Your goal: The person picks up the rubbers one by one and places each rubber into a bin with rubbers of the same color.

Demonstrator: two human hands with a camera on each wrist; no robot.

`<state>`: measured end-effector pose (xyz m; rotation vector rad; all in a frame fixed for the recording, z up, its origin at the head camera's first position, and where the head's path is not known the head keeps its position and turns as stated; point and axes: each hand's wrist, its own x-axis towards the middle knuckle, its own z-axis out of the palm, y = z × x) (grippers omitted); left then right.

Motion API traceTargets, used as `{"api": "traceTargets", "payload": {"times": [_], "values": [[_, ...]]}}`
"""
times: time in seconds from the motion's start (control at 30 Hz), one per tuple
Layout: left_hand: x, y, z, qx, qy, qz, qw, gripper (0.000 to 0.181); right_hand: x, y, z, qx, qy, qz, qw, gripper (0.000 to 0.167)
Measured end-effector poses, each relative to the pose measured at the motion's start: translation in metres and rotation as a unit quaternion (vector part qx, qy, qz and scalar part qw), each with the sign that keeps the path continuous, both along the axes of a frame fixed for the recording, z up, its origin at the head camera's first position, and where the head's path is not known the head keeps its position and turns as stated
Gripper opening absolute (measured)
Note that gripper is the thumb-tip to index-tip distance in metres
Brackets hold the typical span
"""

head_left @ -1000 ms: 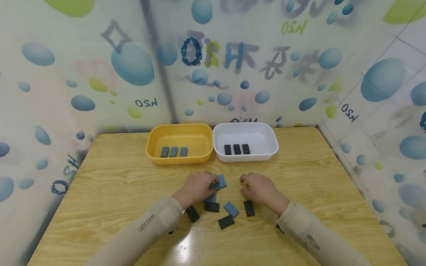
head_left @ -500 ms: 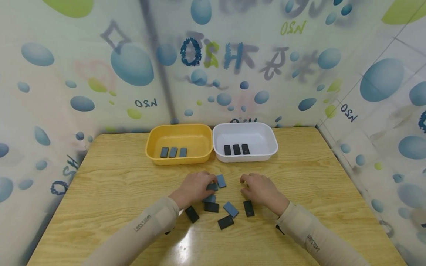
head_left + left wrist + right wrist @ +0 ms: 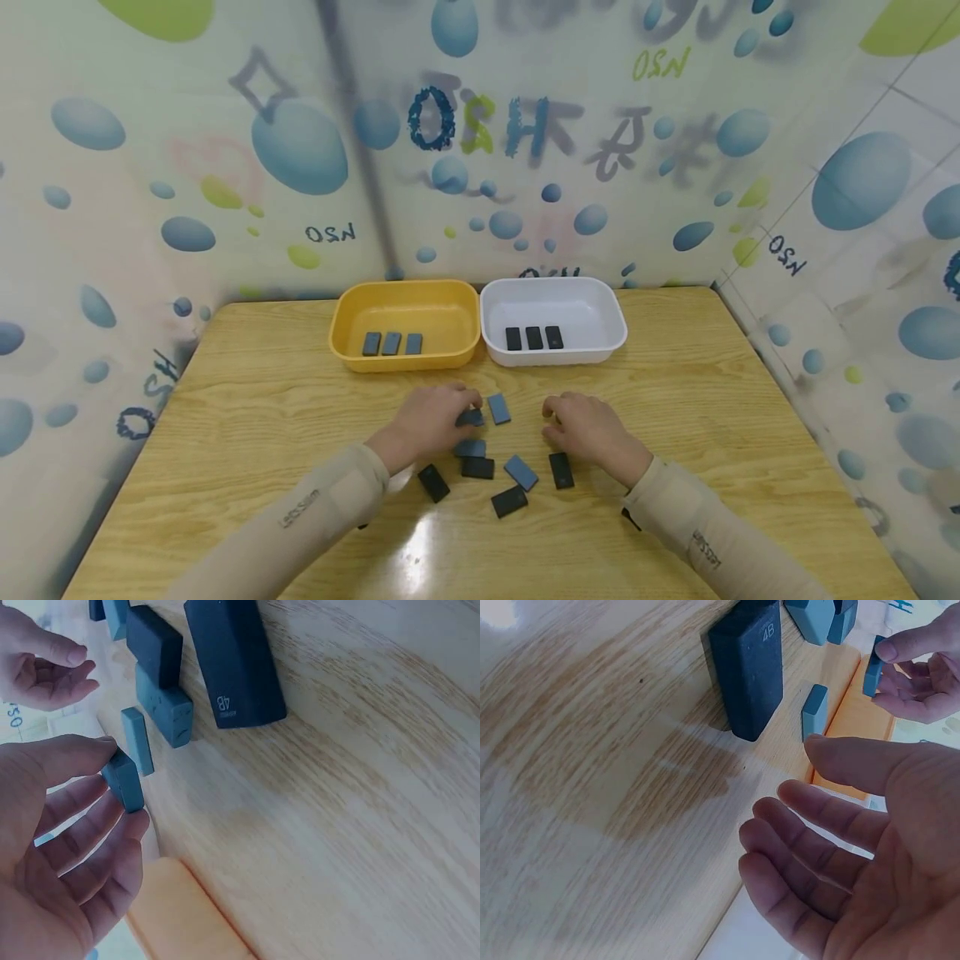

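My left hand (image 3: 429,421) pinches a blue eraser (image 3: 124,782) between thumb and fingertips, just above the table. To its right a second blue eraser (image 3: 498,409) lies on the wood. Another blue eraser (image 3: 471,448) is just below the left hand, close to a black eraser (image 3: 477,467). My right hand (image 3: 588,429) hovers over the table, its fingers loosely bent and holding nothing, as the right wrist view also shows. Nearest to it is a black eraser marked 4B (image 3: 750,671).
A yellow tray (image 3: 405,362) with 3 blue erasers and a white tray (image 3: 555,358) with 3 black ones stand side by side at the back. Nearer lie a blue eraser (image 3: 521,472) and black erasers (image 3: 433,482); the sleeves partly cover others. A patterned wall (image 3: 480,208) rises behind.
The left hand has moved a little to the left with the blue eraser, away from the blue one on its right. The right hand stays in place.
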<state>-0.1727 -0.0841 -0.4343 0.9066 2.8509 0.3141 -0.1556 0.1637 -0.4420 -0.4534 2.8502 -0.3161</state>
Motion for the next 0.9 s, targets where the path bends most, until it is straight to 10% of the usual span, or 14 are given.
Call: {"api": "traceTargets", "payload": {"times": [0.9], "values": [[-0.003, -0.028, 0.041, 0.042, 0.036, 0.033, 0.9979, 0.031, 0.000, -0.001, 0.000, -0.007, 0.011, 0.012, 0.9998, 0.018]]}}
